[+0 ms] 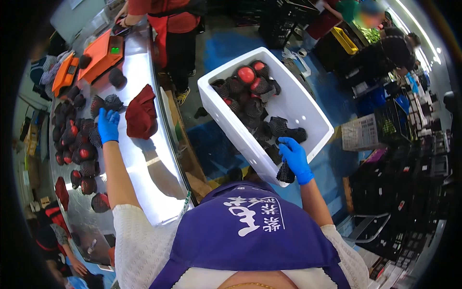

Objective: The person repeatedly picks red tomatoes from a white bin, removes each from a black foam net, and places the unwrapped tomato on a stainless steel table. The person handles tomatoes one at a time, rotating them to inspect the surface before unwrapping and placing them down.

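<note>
Blue gloves cover both hands. My left hand (108, 124) reaches over the steel table (162, 188) and touches the right side of a heap of red fruits in black foam nets (83, 153); whether it grips one cannot be told. By its fingertips lie a netted fruit (96, 105) and a black foam net (114, 103). My right hand (294, 157) is at the near edge of a white foam box (231, 139), its fingers closed on a black foam net (285, 173) that hangs below them. Inside the box, netted red fruits (247, 74) fill the left part, with more black nets (278, 126) near my hand.
A dark red cloth (141, 113) lies on the table's right half. Two orange scales (99, 59) (65, 76) stand at its far end, where a person in red (173, 25) works. Black crates (389, 188) are stacked at the right. Another person's hand (79, 267) shows at lower left.
</note>
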`<action>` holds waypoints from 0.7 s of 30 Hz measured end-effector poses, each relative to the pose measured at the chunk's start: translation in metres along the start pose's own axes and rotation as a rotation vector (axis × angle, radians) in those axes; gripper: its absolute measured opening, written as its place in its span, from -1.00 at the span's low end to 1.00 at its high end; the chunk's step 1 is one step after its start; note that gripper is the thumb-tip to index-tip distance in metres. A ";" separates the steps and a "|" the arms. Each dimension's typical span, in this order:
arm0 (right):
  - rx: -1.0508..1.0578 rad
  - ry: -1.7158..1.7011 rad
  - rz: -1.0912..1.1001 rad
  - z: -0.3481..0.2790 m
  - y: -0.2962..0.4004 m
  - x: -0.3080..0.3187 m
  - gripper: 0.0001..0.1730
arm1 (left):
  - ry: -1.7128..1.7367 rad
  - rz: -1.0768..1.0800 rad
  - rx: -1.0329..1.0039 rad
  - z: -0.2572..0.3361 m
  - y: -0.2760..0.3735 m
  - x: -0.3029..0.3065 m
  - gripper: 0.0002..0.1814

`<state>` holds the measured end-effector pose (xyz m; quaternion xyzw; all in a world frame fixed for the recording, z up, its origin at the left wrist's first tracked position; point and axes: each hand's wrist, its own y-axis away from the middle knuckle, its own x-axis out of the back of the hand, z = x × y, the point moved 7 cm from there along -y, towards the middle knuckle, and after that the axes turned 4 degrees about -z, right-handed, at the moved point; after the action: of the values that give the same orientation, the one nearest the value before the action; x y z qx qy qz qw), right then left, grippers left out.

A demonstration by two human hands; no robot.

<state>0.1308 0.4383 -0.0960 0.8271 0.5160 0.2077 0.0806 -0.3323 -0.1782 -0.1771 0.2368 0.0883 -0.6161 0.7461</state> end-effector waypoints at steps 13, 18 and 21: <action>-0.011 -0.002 0.060 -0.001 -0.067 0.047 -0.62 | -1.270 -0.240 -0.744 -0.040 0.115 -0.163 -0.50; 0.264 0.411 0.103 -0.029 -0.157 0.029 -0.42 | -1.548 -0.400 -0.742 -0.122 0.221 -0.200 -0.49; 0.287 0.611 0.132 -0.053 -0.208 0.007 -0.22 | -1.578 -0.366 -0.683 -0.129 0.225 -0.202 -0.53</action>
<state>-0.0601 0.5344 -0.1190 0.7614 0.4854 0.3759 -0.2083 -0.1413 0.0877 -0.1494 -0.5122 -0.2373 -0.6498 0.5090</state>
